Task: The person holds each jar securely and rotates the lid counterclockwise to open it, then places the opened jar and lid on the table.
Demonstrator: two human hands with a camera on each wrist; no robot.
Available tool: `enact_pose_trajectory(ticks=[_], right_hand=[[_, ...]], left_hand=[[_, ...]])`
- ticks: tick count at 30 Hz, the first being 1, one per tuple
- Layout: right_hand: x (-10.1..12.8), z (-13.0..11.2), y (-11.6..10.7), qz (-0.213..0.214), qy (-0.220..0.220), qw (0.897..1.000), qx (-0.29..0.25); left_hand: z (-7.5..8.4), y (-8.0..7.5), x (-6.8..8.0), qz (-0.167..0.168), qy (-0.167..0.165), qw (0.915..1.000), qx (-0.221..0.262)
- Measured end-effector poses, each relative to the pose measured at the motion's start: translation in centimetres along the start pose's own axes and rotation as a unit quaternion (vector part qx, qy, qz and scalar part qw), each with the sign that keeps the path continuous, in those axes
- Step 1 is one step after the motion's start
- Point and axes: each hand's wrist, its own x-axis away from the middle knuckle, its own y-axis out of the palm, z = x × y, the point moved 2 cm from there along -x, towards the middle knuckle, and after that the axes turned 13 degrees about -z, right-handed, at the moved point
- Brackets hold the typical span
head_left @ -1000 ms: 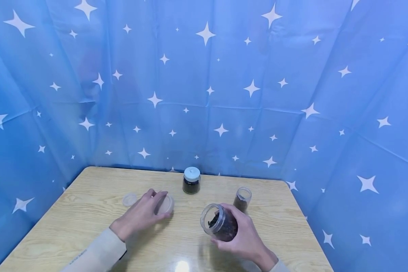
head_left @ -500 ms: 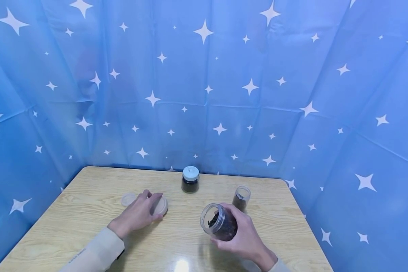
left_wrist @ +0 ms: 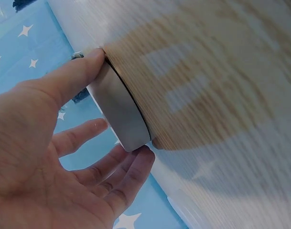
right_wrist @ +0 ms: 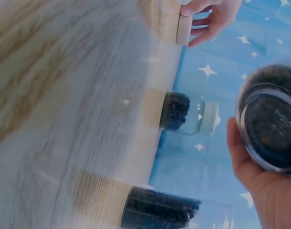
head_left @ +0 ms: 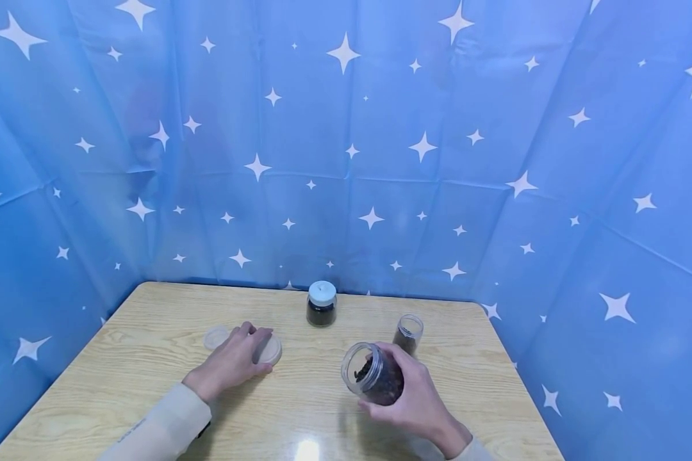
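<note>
The wood-grained surface [head_left: 300, 397] is bordered along its back, left and right edges by a blue curtain [head_left: 300, 224] printed with white stars [head_left: 371, 218]. Near the middle of the back edge, a blue-lidded jar [head_left: 321, 312], partly filled with dark pieces, is seen upright. Toward the back right corner, an open clear jar [head_left: 405, 338] is similarly filled. In the left half, a clear disc [head_left: 214, 337] is laid flat.

left sleeve [head_left: 156, 426]: kinda off-white | lettering [head_left: 131, 431]: small bluish line, way too tiny to read | black bit [head_left: 204, 430]: peeks out by the cuff [head_left: 197, 410], can't tell what | right sleeve [head_left: 474, 452]: similar pale shade, just a sliver
</note>
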Motion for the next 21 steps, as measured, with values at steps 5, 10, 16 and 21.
enact_pose_trajectory(ticks=[5,10,16,21], right_hand=[[0.04,0.03,-0.15,-0.001,0.010,1.000,-0.006],[0.09,0.06,-0.24,0.003,0.016,1.000,0.004],[0.17,0.21,-0.35,0.005,0.024,1.000,-0.008],[0.39,0.59,-0.70,0.008,0.025,1.000,-0.006]], left_hand=[[-0.08,0.05,0.00,0.001,-0.001,1.0000,-0.001],[-0.05,0.03,0.06,0.004,0.001,1.0000,0.004],[-0.05,0.09,0.22,0.004,-0.002,1.0000,0.001],[0.01,0.06,0.27,0.010,-0.002,0.9999,-0.005]])
